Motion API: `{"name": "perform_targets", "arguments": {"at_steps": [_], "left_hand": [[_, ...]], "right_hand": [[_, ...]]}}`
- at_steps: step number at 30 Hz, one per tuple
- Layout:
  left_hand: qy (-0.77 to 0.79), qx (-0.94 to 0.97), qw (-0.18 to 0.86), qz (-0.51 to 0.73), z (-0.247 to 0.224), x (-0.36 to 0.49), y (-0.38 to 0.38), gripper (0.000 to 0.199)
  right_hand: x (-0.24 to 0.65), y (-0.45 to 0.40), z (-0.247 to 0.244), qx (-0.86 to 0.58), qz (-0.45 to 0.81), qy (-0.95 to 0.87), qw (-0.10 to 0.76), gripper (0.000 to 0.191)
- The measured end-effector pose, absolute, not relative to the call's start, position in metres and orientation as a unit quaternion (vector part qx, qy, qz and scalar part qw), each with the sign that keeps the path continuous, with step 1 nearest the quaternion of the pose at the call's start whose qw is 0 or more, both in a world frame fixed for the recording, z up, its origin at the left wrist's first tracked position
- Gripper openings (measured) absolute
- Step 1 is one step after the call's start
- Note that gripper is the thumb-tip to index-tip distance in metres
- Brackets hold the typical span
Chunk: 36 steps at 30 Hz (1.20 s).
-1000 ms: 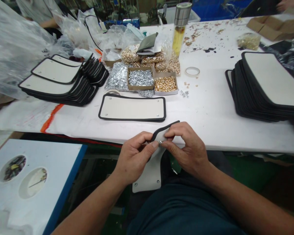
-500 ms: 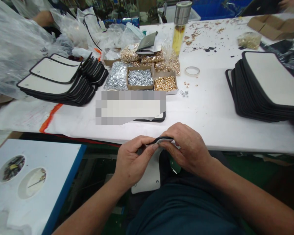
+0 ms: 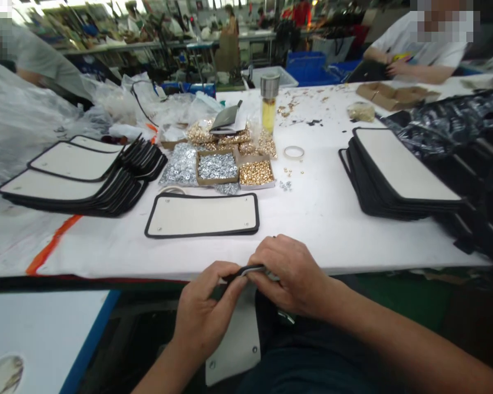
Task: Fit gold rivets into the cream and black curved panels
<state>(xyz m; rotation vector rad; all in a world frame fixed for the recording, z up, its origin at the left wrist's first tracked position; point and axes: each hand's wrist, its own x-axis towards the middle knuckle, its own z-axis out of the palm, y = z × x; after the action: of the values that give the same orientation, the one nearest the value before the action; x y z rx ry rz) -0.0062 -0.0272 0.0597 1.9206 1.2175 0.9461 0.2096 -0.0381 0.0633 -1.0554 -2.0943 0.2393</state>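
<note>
**Busy workshop: bent panel [image 3: 235,342] pinched at the near edge of a white worktop [image 3: 304,235]**

Blurred workshop space spreads beyond the worktop's far edge, a blue crate [image 3: 308,67] just past it. At the far left corner, a co-worker's sleeve [image 3: 51,60] shows behind heaped clear plastic [image 3: 24,120]. In front of that sits the left stack [image 3: 61,183] of pale, black-bordered panels; below it, an orange stripe [image 3: 53,246] slants down to the near edge.

Farther right, a flat panel [image 3: 201,216] lies left of the worktop's middle, its long side roughly along the near edge, a small stud at each corner. Behind it are a box of silver pieces [image 3: 217,166] and a box of gold pieces [image 3: 256,173].

Between the person and the near edge, the bent panel runs lengthwise from the lap toward the worktop, its far end curled over and two studs showing at the lower end. Both hands touch it, so neither is nearer. The left hand [image 3: 201,312] has thumb and fingers closed on the curl's left side; the right hand [image 3: 291,276] pinches its right side, farther up. What lies beneath the thumb tips cannot be told.

Right of the hands, a tape ring [image 3: 293,158] lies mid-worktop, and the right stack [image 3: 402,169] leans toward the right end.
</note>
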Motion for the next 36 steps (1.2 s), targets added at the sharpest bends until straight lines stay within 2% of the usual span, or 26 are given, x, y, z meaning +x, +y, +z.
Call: {"name": "perform_targets", "arguments": {"at_steps": [2,4,6,9,11,12,15,19,21,26,29,33,36], "left_hand": [[0.521,0.647,0.417,0.37,0.055,-0.013,-0.016,0.017],[0.553,0.514,0.499,0.425,0.052,-0.02,-0.004,0.03],[0.56,0.38,0.542,0.498,0.051,-0.024,0.007,0.035],[0.563,0.241,0.555,0.563,0.047,-0.024,0.019,0.019],[0.563,0.208,0.558,0.574,0.042,-0.021,0.021,0.006],[0.562,0.209,0.56,0.572,0.037,-0.02,0.019,0.005],[0.575,0.268,0.557,0.536,0.023,-0.018,0.008,0.008],[0.611,0.412,0.492,0.464,0.017,-0.032,-0.004,0.047],[0.631,0.497,0.442,0.4,0.025,-0.045,-0.001,0.059],[0.598,0.682,0.302,0.292,0.056,-0.063,0.022,0.04],[0.568,0.743,0.244,0.256,0.065,-0.055,0.04,0.049],[0.535,0.784,0.206,0.237,0.07,-0.032,0.063,0.058],[0.492,0.812,0.211,0.231,0.078,-0.013,0.076,0.046]], "right_hand": [[0.223,-0.026,0.062,-0.424,0.135,-0.81,0.382,0.022],[0.249,-0.008,0.054,-0.499,0.139,-0.765,0.382,0.038],[0.284,0.017,0.042,-0.609,0.107,-0.69,0.375,0.031],[0.332,0.059,0.022,-0.696,0.09,-0.63,0.333,0.015],[0.352,0.084,0.013,-0.728,0.097,-0.613,0.291,0.016],[0.357,0.094,0.009,-0.741,0.1,-0.607,0.27,0.02],[0.356,0.113,0.003,-0.772,0.096,-0.589,0.219,0.031],[0.346,0.117,-0.002,-0.789,0.079,-0.581,0.182,0.03],[0.346,0.115,-0.004,-0.788,0.072,-0.586,0.175,0.026],[0.348,0.106,-0.004,-0.778,0.056,-0.601,0.175,0.025],[0.347,0.105,-0.003,-0.767,0.049,-0.614,0.179,0.029],[0.347,0.11,-0.003,-0.771,0.054,-0.607,0.185,0.026],[0.349,0.113,-0.003,-0.78,0.067,-0.594,0.185,0.023]]}}
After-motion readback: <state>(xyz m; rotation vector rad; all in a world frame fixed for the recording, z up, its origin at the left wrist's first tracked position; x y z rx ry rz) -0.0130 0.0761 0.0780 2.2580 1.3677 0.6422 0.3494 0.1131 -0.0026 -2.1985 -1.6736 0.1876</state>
